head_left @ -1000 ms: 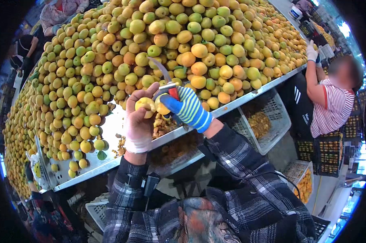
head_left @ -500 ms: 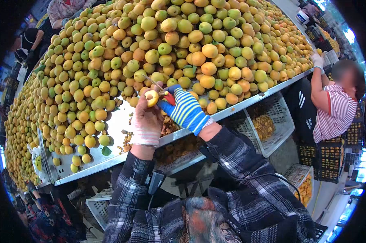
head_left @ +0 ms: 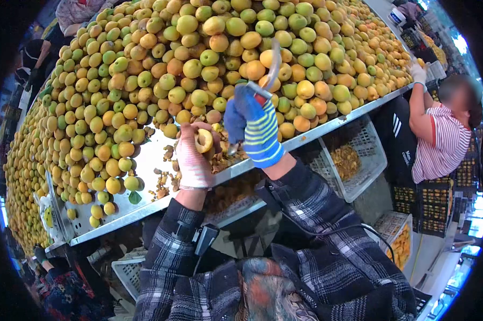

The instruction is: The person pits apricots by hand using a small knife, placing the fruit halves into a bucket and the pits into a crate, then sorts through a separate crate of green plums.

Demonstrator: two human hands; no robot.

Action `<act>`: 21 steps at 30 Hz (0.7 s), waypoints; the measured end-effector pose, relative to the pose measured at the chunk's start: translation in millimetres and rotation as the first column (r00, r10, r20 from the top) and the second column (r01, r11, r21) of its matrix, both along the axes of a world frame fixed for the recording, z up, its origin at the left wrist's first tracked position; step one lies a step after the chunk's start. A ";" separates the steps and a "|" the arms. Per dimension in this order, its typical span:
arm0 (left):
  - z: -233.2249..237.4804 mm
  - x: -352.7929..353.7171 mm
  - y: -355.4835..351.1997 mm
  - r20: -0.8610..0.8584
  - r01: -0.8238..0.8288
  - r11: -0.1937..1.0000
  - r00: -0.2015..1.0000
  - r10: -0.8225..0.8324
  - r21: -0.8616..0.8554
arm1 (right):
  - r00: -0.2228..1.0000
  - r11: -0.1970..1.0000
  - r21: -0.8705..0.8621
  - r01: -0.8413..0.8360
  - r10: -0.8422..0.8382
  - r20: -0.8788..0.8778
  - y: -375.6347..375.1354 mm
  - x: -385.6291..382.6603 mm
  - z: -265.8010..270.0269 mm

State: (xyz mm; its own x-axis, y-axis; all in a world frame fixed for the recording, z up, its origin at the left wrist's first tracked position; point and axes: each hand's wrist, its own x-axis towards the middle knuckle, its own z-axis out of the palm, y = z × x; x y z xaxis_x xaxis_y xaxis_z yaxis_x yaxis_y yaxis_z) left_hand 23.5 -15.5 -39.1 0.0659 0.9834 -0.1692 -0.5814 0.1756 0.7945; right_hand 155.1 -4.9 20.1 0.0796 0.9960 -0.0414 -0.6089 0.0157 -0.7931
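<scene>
My left hand [head_left: 192, 164], in a pale pinkish glove, is closed around a cut apricot [head_left: 203, 141]. The cut face is turned up and shows a hollow. To its right, my right hand [head_left: 256, 127], in a blue and yellow striped glove, grips a knife [head_left: 275, 67] with a curved metal blade. The blade points up and away over the heap, clear of the cut fruit. A bit of the red handle shows at the fingers. Whole apricots [head_left: 198, 69] are heaped just beyond both hands, and brown pits and scraps [head_left: 164, 179] lie beside my left hand.
The metal table's raised edge [head_left: 327, 127] runs between me and the fruit. Below it stand plastic crates [head_left: 367, 160], one holding cut fruit. A co-worker in a striped shirt [head_left: 445, 139] stands on the right, and another person [head_left: 65, 283] is at the lower left.
My right hand has moved right, away from the apricot, and the knife's blade now points upward. The left hand has stayed near the same spot, and the fruit's hollow faces more into view.
</scene>
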 end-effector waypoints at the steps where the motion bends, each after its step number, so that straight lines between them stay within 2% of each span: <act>1: 0.8 3.0 -2.7 -0.097 0.015 0.999 0.995 -0.011 0.042 | 0.997 0.998 0.001 0.066 -0.066 -0.050 3.5 -1.6 -2.6; 2: 2.0 6.2 -5.4 -0.195 0.036 0.996 0.981 -0.019 0.083 | 0.987 1.000 -0.014 -0.006 0.003 -0.160 0.7 1.4 2.1; 5: 11.6 18.9 -14.2 -0.218 -0.004 0.999 0.976 0.011 0.033 | 0.973 0.997 -0.017 0.075 -0.076 -0.217 7.2 2.8 -12.9; 6: 12.6 21.4 -15.3 -0.227 -0.030 0.999 0.973 0.033 0.016 | 0.948 0.992 0.026 0.126 -0.128 0.290 11.6 4.1 -19.4; 7: 11.3 21.3 -15.7 -0.223 -0.008 1.000 0.975 0.006 -0.005 | 0.846 0.991 0.006 0.136 -0.119 0.519 10.5 4.8 -25.8; 8: 12.1 20.8 -16.0 -0.225 -0.004 1.000 0.974 0.002 -0.007 | 0.691 0.989 -0.010 0.148 -0.096 0.716 9.7 5.0 -31.6; 9: 14.2 20.0 -16.1 -0.215 0.034 0.999 0.976 -0.030 0.013 | 0.692 0.989 -0.011 0.150 -0.097 0.716 9.9 6.0 -32.6; 11: 9.9 18.9 -15.4 -0.205 0.071 0.997 0.977 -0.063 0.031 | 0.591 0.980 0.079 0.181 -0.172 0.788 9.6 8.2 -35.0; 12: 4.6 20.1 -13.3 -0.319 0.040 0.997 0.948 -0.014 0.073 | 0.590 0.980 0.077 0.182 -0.172 0.789 7.9 7.9 -34.3; 13: 0.7 20.7 -12.3 -0.426 0.015 0.993 0.904 0.038 0.119 | 0.791 0.962 0.166 0.217 -0.273 0.547 5.4 6.2 -33.2; 14: -2.6 20.6 -12.7 -0.427 0.016 0.993 0.904 0.037 0.119 | 0.911 0.931 0.238 0.276 -0.332 0.245 3.6 3.8 -31.6; 15: -0.8 21.8 -13.9 -0.476 0.008 0.993 0.878 0.051 0.120 | 0.749 0.853 0.385 0.353 -0.504 0.430 2.4 -1.0 -10.8; 16: 0.5 22.7 -15.2 -0.524 0.000 0.993 0.849 0.064 0.120 | 0.760 0.851 0.382 0.360 -0.505 0.410 0.5 -6.6 -6.7; 18: 1.4 25.1 -14.5 -0.529 -0.024 0.988 0.842 0.103 0.154 | 0.412 0.730 0.624 0.278 -0.677 0.609 -0.4 -4.6 -13.2; 19: 1.2 26.7 -15.3 -0.532 -0.050 0.982 0.835 0.142 0.184 | 0.544 0.775 0.565 0.282 -0.614 0.571 -0.5 -6.8 -10.5; 20: 1.2 29.9 -16.7 -0.535 -0.049 0.983 0.834 0.139 0.179 | 0.475 0.774 0.590 0.229 -0.618 0.627 -0.7 -5.3 -15.5; 21: 2.2 34.9 -16.6 -0.508 -0.081 0.975 0.842 0.179 0.209 | 0.672 0.851 0.464 0.246 -0.495 0.551 -4.3 -8.7 -10.2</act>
State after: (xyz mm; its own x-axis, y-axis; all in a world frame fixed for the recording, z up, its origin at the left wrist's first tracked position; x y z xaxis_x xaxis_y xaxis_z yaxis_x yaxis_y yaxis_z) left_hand 58.4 -32.1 -36.9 -0.1140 0.9930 0.0307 -0.0806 -0.0401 0.9959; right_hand 146.4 -9.2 9.9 0.3278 0.8154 0.4772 0.1485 0.4544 -0.8783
